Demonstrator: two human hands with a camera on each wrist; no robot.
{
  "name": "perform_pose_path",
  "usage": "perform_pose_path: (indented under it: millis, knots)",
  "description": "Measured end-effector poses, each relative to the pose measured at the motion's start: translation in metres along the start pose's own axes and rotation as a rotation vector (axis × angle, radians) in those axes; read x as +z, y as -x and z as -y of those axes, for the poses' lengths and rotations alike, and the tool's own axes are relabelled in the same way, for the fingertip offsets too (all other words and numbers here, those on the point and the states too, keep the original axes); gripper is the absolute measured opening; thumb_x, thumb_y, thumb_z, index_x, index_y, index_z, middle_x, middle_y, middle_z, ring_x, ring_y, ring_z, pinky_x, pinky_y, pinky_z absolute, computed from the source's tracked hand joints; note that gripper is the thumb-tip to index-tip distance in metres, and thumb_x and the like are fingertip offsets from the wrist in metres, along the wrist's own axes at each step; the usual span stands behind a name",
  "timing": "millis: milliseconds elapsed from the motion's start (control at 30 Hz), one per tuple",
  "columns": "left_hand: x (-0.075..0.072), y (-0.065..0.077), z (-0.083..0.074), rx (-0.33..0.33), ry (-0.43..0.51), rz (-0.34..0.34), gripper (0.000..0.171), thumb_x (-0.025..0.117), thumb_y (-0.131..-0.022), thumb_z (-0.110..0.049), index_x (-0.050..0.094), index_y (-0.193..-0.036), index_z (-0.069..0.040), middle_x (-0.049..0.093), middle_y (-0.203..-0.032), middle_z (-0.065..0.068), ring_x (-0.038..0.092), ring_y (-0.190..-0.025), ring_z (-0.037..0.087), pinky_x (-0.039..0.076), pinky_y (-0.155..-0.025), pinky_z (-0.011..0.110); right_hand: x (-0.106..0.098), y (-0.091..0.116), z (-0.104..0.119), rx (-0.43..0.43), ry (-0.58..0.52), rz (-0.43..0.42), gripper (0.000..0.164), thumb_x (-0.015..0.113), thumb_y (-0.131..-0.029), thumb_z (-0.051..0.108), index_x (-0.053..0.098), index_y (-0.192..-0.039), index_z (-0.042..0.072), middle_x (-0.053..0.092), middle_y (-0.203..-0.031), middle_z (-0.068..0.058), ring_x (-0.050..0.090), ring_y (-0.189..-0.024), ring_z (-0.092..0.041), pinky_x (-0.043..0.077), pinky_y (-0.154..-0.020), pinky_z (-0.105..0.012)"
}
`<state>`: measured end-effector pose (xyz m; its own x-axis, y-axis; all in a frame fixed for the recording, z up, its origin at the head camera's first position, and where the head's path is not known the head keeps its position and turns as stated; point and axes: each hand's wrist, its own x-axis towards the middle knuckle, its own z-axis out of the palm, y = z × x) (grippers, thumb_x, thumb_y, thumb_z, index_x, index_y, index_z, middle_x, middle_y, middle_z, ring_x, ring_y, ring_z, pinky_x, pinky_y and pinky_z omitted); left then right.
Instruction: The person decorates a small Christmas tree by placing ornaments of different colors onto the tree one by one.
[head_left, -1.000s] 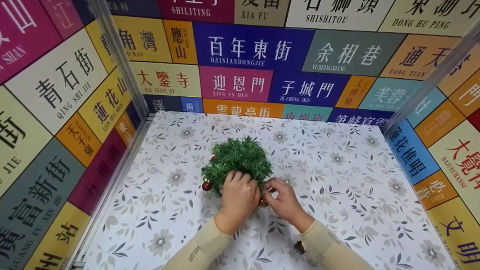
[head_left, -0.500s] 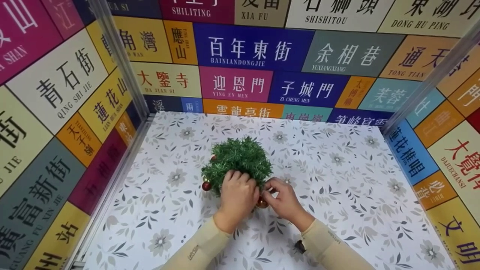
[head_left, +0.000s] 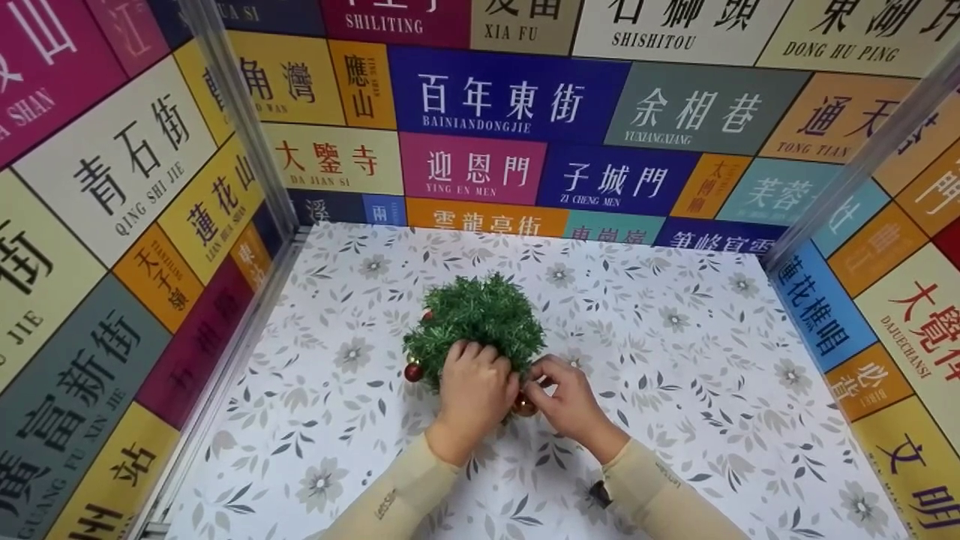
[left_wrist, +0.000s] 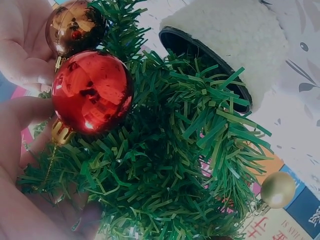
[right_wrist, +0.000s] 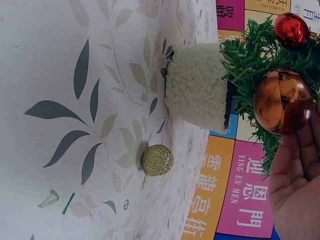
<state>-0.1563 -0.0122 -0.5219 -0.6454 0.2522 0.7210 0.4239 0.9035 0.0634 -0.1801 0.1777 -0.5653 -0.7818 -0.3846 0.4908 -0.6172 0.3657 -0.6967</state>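
Observation:
A small artificial Christmas tree [head_left: 480, 307] stands on the table in a white fleece-covered pot [right_wrist: 195, 85]. My left hand [head_left: 480, 386] grips a branch on its near side, fingers curled into the green needles. A shiny red bauble [left_wrist: 92, 92] hangs beside those fingers. To the right, my right hand [head_left: 566, 397] pinches with thumb and forefinger at the top of a copper bauble [head_left: 524, 406], against the tree's edge. The copper bauble hangs just under the fingertips. The pinched loop itself is hidden.
A gold glitter bauble [right_wrist: 158, 160] with a cord lies on the table near the pot. Small green scraps [right_wrist: 68, 203] lie farther off. More baubles hang on the tree, a dark red one [head_left: 413, 371] and a pale gold one [left_wrist: 278, 190]. Sign-covered panels [head_left: 506, 90] enclose the table.
The copper bauble shows more below the right fingertips than one second ago. Both hands have shifted only slightly, and the tree stays in place.

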Motion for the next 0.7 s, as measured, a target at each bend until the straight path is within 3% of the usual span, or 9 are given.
perform_pose_path:
  millis: [200,533,700]
  knots:
    - [-0.0025,0.0005,0.0005,0.001,0.007,0.013,0.03,0.075,-0.081,-0.034,0.061,-0.062,-0.015,0.06,-0.07,0.002,0.058,-0.072,0.028,0.046,-0.082,0.044,-0.0002,0.0007,-0.0006,-0.007,0.029,0.012,0.014,0.063,-0.093,0.007,0.062,-0.088,0.02,0.064,-0.092,-0.003,0.061,-0.085,-0.013,0.054,-0.067,-0.041]
    - [-0.0035,-0.0001,0.0,0.007,0.004,0.02,0.03,0.075,-0.082,-0.034,0.063,-0.063,-0.014,0.061,-0.07,0.001,0.058,-0.072,0.027,0.046,-0.08,0.043,0.0023,-0.0013,-0.0014,-0.027,0.021,-0.011,0.019,0.066,-0.087,-0.001,0.063,-0.086,0.018,0.062,-0.089,0.009,0.061,-0.081,-0.012,0.055,-0.064,-0.037]
    - [-0.0044,-0.0003,0.0001,0.014,-0.004,0.024,0.031,0.074,-0.082,-0.035,0.062,-0.063,-0.014,0.061,-0.07,0.001,0.058,-0.072,0.027,0.046,-0.081,0.043,0.0023,-0.001,-0.0021,-0.005,-0.003,-0.008,0.018,0.066,-0.089,0.002,0.064,-0.087,0.02,0.063,-0.09,0.006,0.062,-0.083,-0.013,0.055,-0.067,-0.034]
